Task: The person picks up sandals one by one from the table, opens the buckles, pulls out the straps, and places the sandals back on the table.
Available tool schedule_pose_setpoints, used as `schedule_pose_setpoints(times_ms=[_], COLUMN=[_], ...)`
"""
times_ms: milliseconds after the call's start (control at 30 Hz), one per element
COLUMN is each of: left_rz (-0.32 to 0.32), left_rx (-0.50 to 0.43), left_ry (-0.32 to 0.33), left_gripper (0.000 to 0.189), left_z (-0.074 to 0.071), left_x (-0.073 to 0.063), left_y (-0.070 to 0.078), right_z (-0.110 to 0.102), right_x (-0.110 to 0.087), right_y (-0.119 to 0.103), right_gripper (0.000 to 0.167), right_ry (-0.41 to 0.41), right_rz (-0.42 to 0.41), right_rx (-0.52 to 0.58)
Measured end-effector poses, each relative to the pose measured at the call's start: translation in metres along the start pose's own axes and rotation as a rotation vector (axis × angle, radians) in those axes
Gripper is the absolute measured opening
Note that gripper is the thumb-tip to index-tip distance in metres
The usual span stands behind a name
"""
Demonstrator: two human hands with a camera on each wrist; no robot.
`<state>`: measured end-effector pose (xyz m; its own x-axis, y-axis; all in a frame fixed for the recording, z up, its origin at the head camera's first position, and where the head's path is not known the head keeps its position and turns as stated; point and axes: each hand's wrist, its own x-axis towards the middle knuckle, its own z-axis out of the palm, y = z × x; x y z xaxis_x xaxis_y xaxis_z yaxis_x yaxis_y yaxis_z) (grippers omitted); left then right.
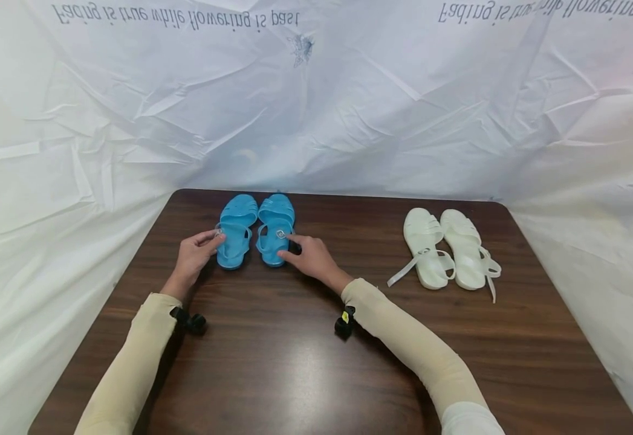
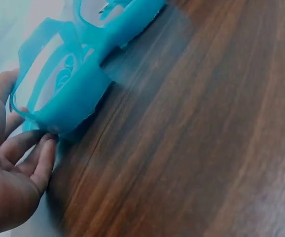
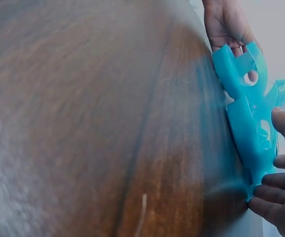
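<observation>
A pair of blue sandals stands side by side at the table's back left, toes pointing away. My left hand (image 1: 195, 252) grips the outer side of the left blue sandal (image 1: 233, 251), thumb near the ankle strap and fingertips low by the sole in the left wrist view. Against the outer side of the right blue sandal (image 1: 271, 244) rests my right hand (image 1: 313, 258), its fingers fairly straight. Its index fingertip is by the buckle (image 1: 280, 234) and its thumb by the heel. In the right wrist view the fingers (image 3: 275, 195) touch low along that sandal.
A pair of white sandals, the left one (image 1: 424, 241) and the right one (image 1: 463, 251), sits on the brown table (image 1: 305, 350) at the right, straps undone. A white printed sheet (image 1: 294, 133) hangs behind and beside the table. Small black devices are worn on both wrists.
</observation>
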<state>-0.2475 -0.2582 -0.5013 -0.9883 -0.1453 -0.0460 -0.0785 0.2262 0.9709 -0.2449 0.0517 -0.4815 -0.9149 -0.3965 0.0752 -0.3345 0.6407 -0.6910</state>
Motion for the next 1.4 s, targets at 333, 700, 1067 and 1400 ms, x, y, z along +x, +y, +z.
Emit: schedule_pose_setpoints(times_ms=[333,700,1067,1400], left_rz=[0.011,0.002,-0.012,0.291], left_rx=[0.185,0.123,0.115,0.157], left_ry=[-0.039,-0.092,-0.006,0.175], left_gripper=[0.068,0.072,0.069,0.049], left_z=[0.005,0.008,0.007,0.018], left_x=[-0.002,0.003,-0.002,-0.032], left_y=[0.002,0.005,0.009,0.037], right_z=[-0.002,-0.002,-0.007,-0.041], right_x=[-0.001,0.000,0.000,-0.019], right_y=[-0.002,0.000,0.001,0.009], right_gripper=[0.061,0.060,0.058,0.056], right_ry=[-0.004,-0.013,0.009,0.108], right_rz=[0.003,0.005,0.011,-0.058], right_rx=[0.005,0.008,0.008,0.029])
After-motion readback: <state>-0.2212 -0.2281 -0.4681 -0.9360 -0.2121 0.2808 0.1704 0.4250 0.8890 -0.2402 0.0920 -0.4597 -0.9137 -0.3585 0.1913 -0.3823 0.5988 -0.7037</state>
